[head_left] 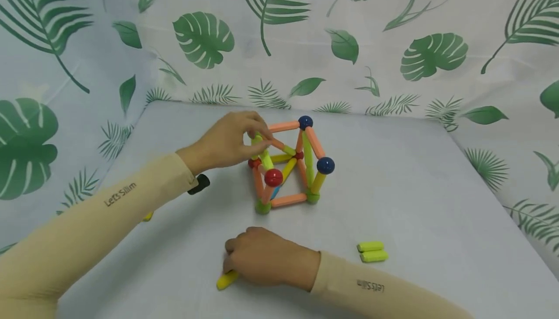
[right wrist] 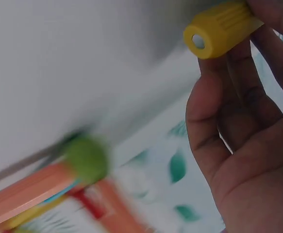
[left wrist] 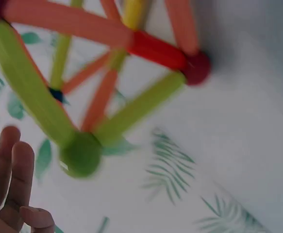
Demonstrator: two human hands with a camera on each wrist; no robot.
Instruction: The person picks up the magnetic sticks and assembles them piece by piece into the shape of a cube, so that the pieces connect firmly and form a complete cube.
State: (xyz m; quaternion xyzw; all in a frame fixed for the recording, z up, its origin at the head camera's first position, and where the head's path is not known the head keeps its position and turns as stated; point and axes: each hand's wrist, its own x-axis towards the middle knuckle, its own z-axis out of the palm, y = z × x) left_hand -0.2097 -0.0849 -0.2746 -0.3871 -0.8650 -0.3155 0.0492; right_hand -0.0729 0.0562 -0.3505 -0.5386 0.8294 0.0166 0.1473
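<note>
A frame of magnetic rods and balls stands in the middle of the table, with orange rods (head_left: 289,200), a red ball (head_left: 273,177) and a dark blue ball (head_left: 325,165). At its upper left corner is my left hand (head_left: 227,139), fingers loosely bent. The left wrist view has those fingers (left wrist: 20,170) beside a green ball (left wrist: 80,155), apart from it, holding nothing. Nearer to me, my right hand (head_left: 272,258) pinches a yellow magnetic rod (head_left: 227,280) low over the table. In the right wrist view, the yellow rod's round metal end (right wrist: 198,41) faces out.
Two lime rods (head_left: 373,256) lie side by side to the right of my right hand. A yellow piece (head_left: 148,216) shows partly behind my left sleeve. Leaf-patterned cloth (head_left: 288,42) stands behind the white tabletop (head_left: 393,173).
</note>
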